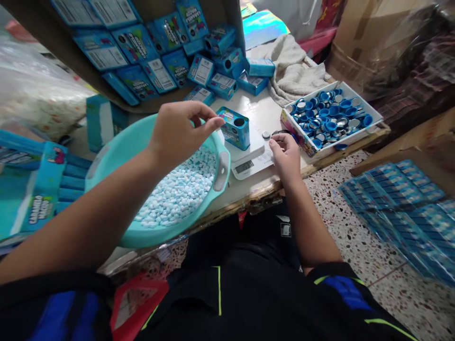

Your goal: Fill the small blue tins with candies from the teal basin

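Note:
A blue candy box (pixel 235 134) with a dark round hole stands on the white kitchen scale (pixel 258 163). My left hand (pixel 183 128) reaches over the basin, thumb and fingertips pinched beside the box's upper left edge. Whatever the pinch may hold is too small to make out. Under that arm, a turquoise basin (pixel 170 234) carries many small pale blue and white candies (pixel 181 189). My right hand (pixel 287 156) is by the scale's right side with curled, pinched fingers, contents hidden. A loose silver cap (pixel 266 135) lies just left of it.
A shallow carton (pixel 309 142) of blue and silver caps sits at the table's right edge. Behind, a cardboard box (pixel 227 9) lies with several blue candy boxes stacked in it and spilling out. A cloth (pixel 284 66) is bunched at the back. Wrapped blue packs (pixel 398 203) rest on the floor.

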A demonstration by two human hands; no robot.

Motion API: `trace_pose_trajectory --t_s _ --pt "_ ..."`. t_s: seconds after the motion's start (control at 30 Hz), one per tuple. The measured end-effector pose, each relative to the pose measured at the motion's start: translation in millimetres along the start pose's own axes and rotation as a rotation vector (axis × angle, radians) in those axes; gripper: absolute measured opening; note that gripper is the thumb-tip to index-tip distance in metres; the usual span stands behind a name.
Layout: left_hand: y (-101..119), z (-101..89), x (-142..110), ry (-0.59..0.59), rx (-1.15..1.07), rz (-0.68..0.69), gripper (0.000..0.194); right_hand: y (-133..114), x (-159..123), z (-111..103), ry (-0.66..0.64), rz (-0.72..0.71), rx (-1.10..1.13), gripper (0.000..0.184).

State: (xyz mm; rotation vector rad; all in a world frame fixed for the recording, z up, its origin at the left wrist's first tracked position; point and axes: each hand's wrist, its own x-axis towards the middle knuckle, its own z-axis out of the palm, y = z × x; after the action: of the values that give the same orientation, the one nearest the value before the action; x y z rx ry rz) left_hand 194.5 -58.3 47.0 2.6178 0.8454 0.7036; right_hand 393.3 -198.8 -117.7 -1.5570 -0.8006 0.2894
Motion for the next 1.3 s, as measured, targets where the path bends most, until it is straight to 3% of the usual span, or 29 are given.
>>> trace_pose_trajectory --t_s 0.2,0.33,0.5,0.63,0.77,0.97,1.1,1.3 --pt "14.5 20.9 35.7 -0.094 0.047 0.13 0.028 -2.3 -1.8 0.5 0.0 -0.023 -0.017 0.011" --pt "10.6 24.8 41.0 -0.178 0.092 0.168 0.027 -5.4 -3.9 -0.1 0.049 -0.018 -0.005 0.011" --pt "6.1 -19.2 11.8 -0.065 0.16 0.144 0.032 -6.0 -4.1 -0.5 0.053 -0.013 0.005 0.011" --pt "-3.2 -51.4 -29.9 -0.215 0.114 0.094 0.032 -4.7 -4.2 -1.3 0.038 -0.026 -0.01 0.011" --pt "-22.4 -45.3 -56.1 -0.386 0.222 0.007 0.042 -2.7 -3.3 -0.9 0.017 -0.023 -0.022 0.011" --pt "-57.3 -18.6 -52.4 -0.567 0.3 -0.076 0.046 -3.5 -3.7 -1.3 0.017 -0.012 -0.031 0.013" --pt "-67.5 -18.1 -49.1 -0.53 0.182 -0.101 0.042 -4.5 -2.4 -0.2 0.021 -0.003 -0.047 0.012" --pt "-57.6 -22.6 -55.5 -0.233 0.109 -0.114 0.036 -5.1 -2.8 0.2 0.125 -0.04 0.02 0.014"
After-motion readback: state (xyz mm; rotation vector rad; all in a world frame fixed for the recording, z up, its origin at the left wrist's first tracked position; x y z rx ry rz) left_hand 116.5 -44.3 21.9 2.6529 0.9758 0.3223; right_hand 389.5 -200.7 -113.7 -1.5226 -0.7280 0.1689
